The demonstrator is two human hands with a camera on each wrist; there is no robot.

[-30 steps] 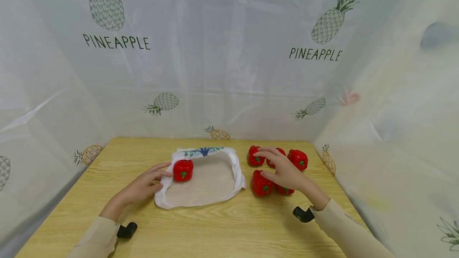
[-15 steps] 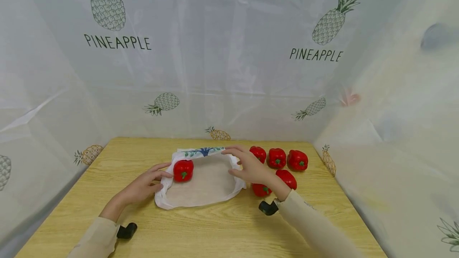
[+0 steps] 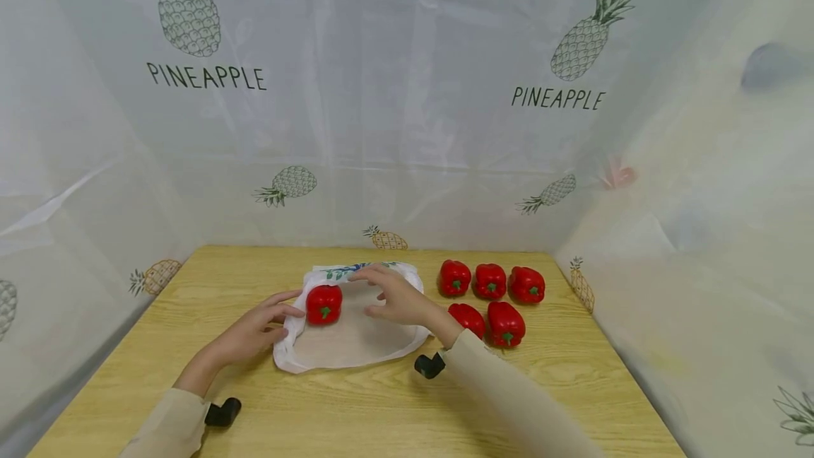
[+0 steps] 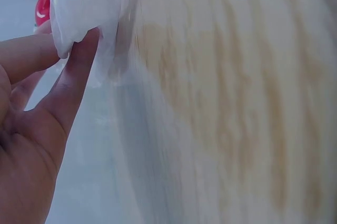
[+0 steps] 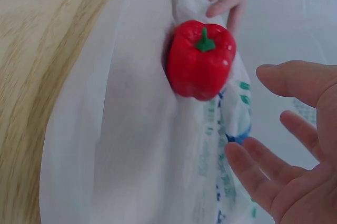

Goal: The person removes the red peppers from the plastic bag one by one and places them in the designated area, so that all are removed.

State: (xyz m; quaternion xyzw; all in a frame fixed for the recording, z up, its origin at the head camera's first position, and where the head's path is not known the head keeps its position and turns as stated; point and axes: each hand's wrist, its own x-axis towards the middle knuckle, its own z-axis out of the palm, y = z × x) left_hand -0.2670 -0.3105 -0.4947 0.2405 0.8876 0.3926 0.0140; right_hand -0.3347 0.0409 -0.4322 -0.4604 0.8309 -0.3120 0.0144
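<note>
A white plastic bag (image 3: 356, 359) lies on the table with its mouth spread wide and its rim rolled outward. Inside, at its left end, sits one red bell pepper (image 3: 324, 304) with a green stem. My left hand (image 3: 257, 331) pinches the bag's left rim between thumb and fingers, as the left wrist view shows with the gathered plastic (image 4: 87, 8). Over the middle of the bag hovers my right hand (image 3: 400, 299), fingers spread and holding nothing, to the right of the pepper. In the right wrist view that pepper (image 5: 200, 63) is apart from the fingers.
To the right of the bag stand several more red bell peppers (image 3: 490, 281) in two rows; the right forearm partly covers the front-left pepper (image 3: 467, 319). A pineapple-print curtain (image 3: 407, 126) encloses the wooden table (image 3: 305, 415) at the back and sides.
My right hand has moved left from above the loose peppers to over the bag, uncovering most of them. The left hand keeps its place on the rim. The pepper in the bag stays put.
</note>
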